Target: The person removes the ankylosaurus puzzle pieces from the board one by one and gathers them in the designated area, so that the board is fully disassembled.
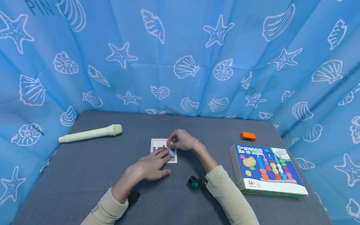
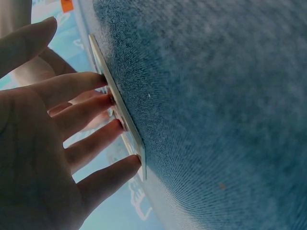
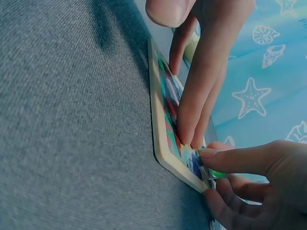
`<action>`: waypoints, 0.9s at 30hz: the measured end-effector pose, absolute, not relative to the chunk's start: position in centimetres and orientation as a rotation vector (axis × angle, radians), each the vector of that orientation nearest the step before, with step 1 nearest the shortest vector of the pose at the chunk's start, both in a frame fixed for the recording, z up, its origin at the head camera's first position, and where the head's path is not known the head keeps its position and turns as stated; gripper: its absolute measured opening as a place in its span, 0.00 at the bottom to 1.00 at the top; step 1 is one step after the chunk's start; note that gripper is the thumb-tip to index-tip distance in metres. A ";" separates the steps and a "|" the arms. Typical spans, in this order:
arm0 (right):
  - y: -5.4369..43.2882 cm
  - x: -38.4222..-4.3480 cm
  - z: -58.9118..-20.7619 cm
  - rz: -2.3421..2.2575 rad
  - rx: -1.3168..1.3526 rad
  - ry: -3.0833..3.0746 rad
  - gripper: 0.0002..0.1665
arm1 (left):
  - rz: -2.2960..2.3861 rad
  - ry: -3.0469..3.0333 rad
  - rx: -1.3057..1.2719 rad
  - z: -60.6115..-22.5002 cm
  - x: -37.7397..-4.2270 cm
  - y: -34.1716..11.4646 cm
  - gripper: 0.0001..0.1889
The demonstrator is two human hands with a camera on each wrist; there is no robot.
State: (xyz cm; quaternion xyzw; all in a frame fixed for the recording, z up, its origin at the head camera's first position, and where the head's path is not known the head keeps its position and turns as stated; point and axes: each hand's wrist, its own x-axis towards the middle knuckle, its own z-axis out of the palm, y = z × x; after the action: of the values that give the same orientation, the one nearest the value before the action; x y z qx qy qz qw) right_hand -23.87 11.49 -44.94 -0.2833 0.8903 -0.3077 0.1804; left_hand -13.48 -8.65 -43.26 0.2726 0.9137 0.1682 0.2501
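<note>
A small jigsaw puzzle in a pale wooden frame tray (image 1: 176, 160) lies flat on the table, with colourful pieces fitted in part of it and a white patch at the back. My left hand (image 1: 147, 165) rests its nearly straight fingers on the picture; in the left wrist view its fingertips (image 2: 117, 125) press along the board. At the tray's back right corner, my right hand (image 1: 184, 140) pinches a puzzle piece between thumb and fingers. A green bit of that piece (image 3: 218, 174) shows in the right wrist view; the fingers hide the rest.
A pale toy microphone (image 1: 90, 134) lies at the back left of the grey table (image 1: 118, 168). To the right are an orange arch block (image 1: 247, 136) and a bead-set box (image 1: 277, 187). Behind the table hangs a blue shell-print curtain (image 1: 174, 37).
</note>
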 end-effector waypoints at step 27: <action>18.9 -24.1 -44.0 -1.359 -0.553 2.492 0.17 | 0.481 2.491 0.751 -43.6 -13.6 -8.8 0.36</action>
State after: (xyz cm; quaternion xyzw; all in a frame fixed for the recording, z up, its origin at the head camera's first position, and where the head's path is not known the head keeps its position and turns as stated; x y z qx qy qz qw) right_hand -24.05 18.95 -43.96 -0.1897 0.8550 -0.4663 0.1245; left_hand -13.58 -8.84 -43.62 0.2753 0.9127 0.1762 0.2451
